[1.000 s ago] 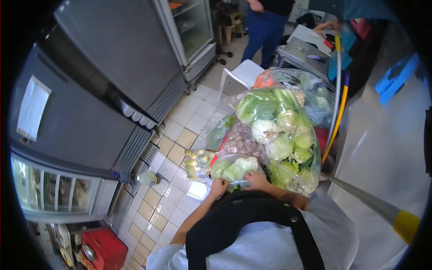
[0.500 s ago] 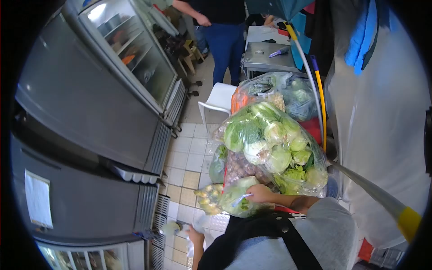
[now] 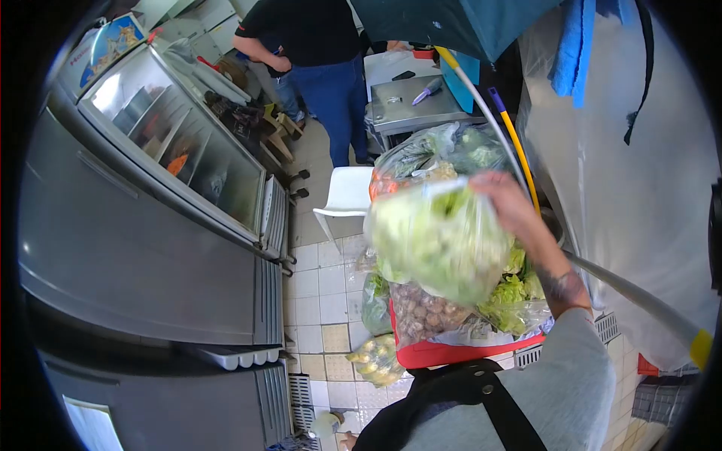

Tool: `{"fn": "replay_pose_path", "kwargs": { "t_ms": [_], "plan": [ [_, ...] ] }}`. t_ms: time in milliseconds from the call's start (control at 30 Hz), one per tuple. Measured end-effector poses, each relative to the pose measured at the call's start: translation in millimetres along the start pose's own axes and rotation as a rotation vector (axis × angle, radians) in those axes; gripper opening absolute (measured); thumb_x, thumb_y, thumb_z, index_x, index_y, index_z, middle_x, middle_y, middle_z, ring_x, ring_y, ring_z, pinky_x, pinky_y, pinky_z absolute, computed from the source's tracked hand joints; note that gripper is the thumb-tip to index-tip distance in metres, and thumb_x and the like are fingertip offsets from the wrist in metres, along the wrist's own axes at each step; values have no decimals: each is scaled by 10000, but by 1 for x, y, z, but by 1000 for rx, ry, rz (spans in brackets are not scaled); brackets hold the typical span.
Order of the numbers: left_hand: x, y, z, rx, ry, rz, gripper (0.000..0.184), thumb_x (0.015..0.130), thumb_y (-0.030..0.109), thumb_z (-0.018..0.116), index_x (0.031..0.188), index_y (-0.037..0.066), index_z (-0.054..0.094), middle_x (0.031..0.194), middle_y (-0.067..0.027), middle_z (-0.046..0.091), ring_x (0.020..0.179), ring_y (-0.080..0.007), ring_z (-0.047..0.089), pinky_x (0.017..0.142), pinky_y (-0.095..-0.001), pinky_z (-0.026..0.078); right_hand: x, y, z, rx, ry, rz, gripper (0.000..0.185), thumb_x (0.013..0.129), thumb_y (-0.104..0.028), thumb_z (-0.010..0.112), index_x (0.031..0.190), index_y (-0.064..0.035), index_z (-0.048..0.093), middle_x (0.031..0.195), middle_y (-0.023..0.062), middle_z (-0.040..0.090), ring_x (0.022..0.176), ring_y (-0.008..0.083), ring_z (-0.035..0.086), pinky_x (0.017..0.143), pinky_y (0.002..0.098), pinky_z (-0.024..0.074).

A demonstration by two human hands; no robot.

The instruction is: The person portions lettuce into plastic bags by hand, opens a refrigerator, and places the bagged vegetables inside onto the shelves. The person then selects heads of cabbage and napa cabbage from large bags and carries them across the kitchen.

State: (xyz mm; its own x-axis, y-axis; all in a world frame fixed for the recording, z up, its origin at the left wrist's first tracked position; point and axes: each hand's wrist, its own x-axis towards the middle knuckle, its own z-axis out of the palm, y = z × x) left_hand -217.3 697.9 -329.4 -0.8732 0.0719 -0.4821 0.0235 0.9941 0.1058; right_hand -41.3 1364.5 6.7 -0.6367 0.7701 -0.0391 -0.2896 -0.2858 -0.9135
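Note:
My right hand [image 3: 502, 197] is closed on the top of a clear plastic bag of lettuce [image 3: 440, 244]. This bag hangs over the vegetable pile and is blurred by motion. Under it, a red crate [image 3: 462, 355] holds a bag of brown round vegetables [image 3: 425, 312] and a bag of leafy greens [image 3: 511, 304]. Behind are bagged carrots [image 3: 382, 184] and dark greens [image 3: 421, 146]. Only a small part of my left hand [image 3: 349, 441] shows at the bottom, near a pale container [image 3: 326, 425] on the floor; its fingers are mostly hidden.
A bag of yellowish vegetables [image 3: 376, 361] lies on the tiled floor beside the crate. Refrigerators [image 3: 143, 233] line the left side. A white chair [image 3: 348, 188], a metal table [image 3: 410, 101] and a standing person [image 3: 323, 75] are ahead. Poles [image 3: 515, 139] lean at the right.
My right hand has lifted the bag of lettuce from the near end of the crate, up and forward over the pile. My left hand has dropped mostly out of view.

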Motion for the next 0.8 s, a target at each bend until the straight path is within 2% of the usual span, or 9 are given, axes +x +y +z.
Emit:
{"fn": "replay_pose_path", "kwargs": {
  "t_ms": [33, 100, 167, 267, 367, 433, 533, 700, 800],
  "plan": [
    [3, 10, -9, -14, 24, 18, 444, 611, 96, 669, 1041, 12, 595, 976, -212, 619, 965, -379, 567, 900, -401, 435, 21, -9, -5, 12, 165, -140, 111, 850, -107, 634, 918, -21, 619, 814, 61, 649, 743, 132, 627, 666, 267, 515],
    [10, 28, -26, -39, 70, 49, 431, 615, 95, 669, 1031, 10, 598, 967, -208, 621, 951, -372, 572, 888, -397, 439, 53, -40, -7, -132, 200, -201, 115, 862, -130, 628, 898, -22, 630, 813, 43, 641, 758, 128, 623, 682, 283, 512],
    [13, 40, -39, -60, 111, 71, 418, 619, 94, 669, 1022, 9, 600, 958, -203, 624, 937, -365, 577, 877, -392, 443, 111, -34, -27, -729, 378, -426, 170, 828, -187, 658, 875, -24, 643, 825, 88, 658, 784, 204, 647, 711, 342, 515],
    [14, 49, -52, -67, 140, 98, 399, 624, 93, 670, 1008, 7, 603, 943, -196, 627, 916, -354, 584, 860, -385, 449, 190, 12, -37, -1227, 583, -697, 227, 781, -233, 678, 871, -26, 658, 863, 146, 667, 837, 308, 648, 752, 386, 511],
    [7, 55, -55, -53, 138, 117, 380, 630, 92, 670, 994, 5, 606, 929, -189, 631, 895, -343, 592, 842, -379, 455, 242, 99, -67, -1352, 674, -487, 235, 773, -232, 649, 939, -66, 666, 913, 182, 647, 846, 386, 606, 761, 444, 496],
    [3, 62, -56, -38, 130, 130, 367, 634, 91, 670, 985, 3, 608, 920, -184, 633, 881, -336, 597, 831, -374, 459, 265, 174, -108, -1329, 740, -59, 286, 792, -230, 616, 1029, -76, 659, 1041, 183, 637, 946, 361, 603, 823, 439, 484],
    [-5, 72, -62, -24, 142, 159, 348, 640, 90, 670, 971, 1, 611, 906, -177, 637, 861, -325, 604, 813, -367, 465, 266, 278, -172, -1717, 430, -87, 322, 809, -254, 592, 1068, -69, 645, 1117, 185, 611, 1007, 347, 590, 881, 418, 462],
    [-11, 124, -84, -189, 205, 264, 317, 649, 88, 670, 948, -2, 617, 882, -165, 643, 826, -307, 617, 785, -356, 474, 239, 239, -151, -1233, 444, -281, 296, 833, -218, 600, 1078, -56, 634, 1118, 169, 615, 1032, 329, 586, 924, 396, 440],
    [2, 174, -96, -758, 18, 422, 178, 731, 55, 645, 899, 16, 600, 846, -92, 629, 784, -197, 608, 687, -304, 476, 160, 193, -78, -999, 426, -472, 281, 829, -233, 635, 1036, -43, 645, 1084, 167, 629, 1014, 296, 606, 885, 404, 459]
  ]
}}
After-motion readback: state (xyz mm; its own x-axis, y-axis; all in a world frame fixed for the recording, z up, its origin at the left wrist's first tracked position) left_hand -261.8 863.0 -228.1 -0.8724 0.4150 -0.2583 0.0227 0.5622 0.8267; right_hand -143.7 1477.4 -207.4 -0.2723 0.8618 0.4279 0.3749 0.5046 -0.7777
